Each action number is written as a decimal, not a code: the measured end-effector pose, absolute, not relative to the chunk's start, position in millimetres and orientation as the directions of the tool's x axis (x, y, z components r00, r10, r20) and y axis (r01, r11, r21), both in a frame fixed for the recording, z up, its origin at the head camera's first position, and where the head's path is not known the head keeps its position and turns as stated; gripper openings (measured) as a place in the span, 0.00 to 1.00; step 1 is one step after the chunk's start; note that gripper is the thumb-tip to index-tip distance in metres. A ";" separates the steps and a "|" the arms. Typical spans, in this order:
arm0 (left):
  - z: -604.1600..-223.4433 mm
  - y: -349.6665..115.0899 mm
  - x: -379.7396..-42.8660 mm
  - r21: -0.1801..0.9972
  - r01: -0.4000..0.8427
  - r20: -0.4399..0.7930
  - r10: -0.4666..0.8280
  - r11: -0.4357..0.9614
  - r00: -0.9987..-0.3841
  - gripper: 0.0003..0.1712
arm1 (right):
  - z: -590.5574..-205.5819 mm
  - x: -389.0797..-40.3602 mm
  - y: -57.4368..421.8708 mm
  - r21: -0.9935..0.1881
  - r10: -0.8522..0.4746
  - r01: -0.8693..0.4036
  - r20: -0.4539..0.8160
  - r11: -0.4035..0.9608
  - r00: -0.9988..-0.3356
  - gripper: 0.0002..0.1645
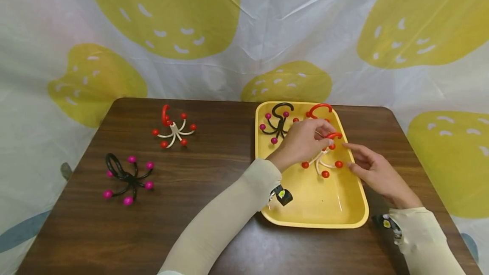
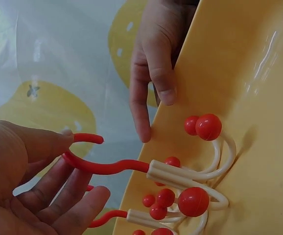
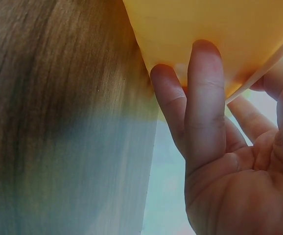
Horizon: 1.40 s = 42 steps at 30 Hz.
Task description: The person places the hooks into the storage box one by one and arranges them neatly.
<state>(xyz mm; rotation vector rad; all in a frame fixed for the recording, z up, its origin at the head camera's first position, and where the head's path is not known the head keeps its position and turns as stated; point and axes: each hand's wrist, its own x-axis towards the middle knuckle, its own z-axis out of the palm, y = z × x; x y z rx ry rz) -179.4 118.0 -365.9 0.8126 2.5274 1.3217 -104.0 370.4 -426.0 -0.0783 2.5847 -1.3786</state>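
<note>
My left hand (image 1: 302, 141) pinches the red top of a hanging hook (image 2: 185, 176) between thumb and index finger. This hook has curved white arms tipped with red balls, which hang over the floor of a yellow tray (image 1: 311, 217). At the tray's right side, my right hand (image 1: 376, 175) holds the rim, its thumb over the edge and its fingers (image 3: 205, 98) against the outer wall. Behind the held hook, another red-topped hook (image 1: 320, 106) lies in the tray, partly hidden by my left hand. A black hook with magenta balls (image 1: 280, 126) is at the tray's back left.
On the left part of the brown table (image 1: 214, 152) lie a white hook with a red top (image 1: 173, 130) and, nearer to me, a black hook with magenta balls (image 1: 130, 178). A fruit-print cloth (image 1: 214, 71) hangs behind the table.
</note>
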 end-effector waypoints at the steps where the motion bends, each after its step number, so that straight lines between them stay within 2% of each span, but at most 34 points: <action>1: -365.8 116.7 -179.3 0.797 0.392 0.099 0.542 0.459 -0.835 0.10 | -426.2 -104.1 370.4 -0.826 -0.145 0.052 -0.160 0.561 -0.976 0.37; 21: -352.0 74.8 -165.4 0.803 0.507 0.284 0.548 0.312 -0.787 0.14 | -426.7 -104.2 370.3 -0.823 -0.136 0.066 -0.171 0.564 -0.976 0.37; 34: -348.6 42.5 -153.0 0.822 0.510 0.343 0.494 0.254 -0.799 0.15 | -426.7 -103.2 368.1 -0.816 -0.131 0.051 -0.153 0.576 -0.980 0.37; 42: -348.4 19.4 -151.6 0.816 0.525 0.401 0.417 0.241 -0.816 0.14 | -426.6 -103.0 368.3 -0.821 -0.135 0.032 -0.132 0.570 -0.982 0.37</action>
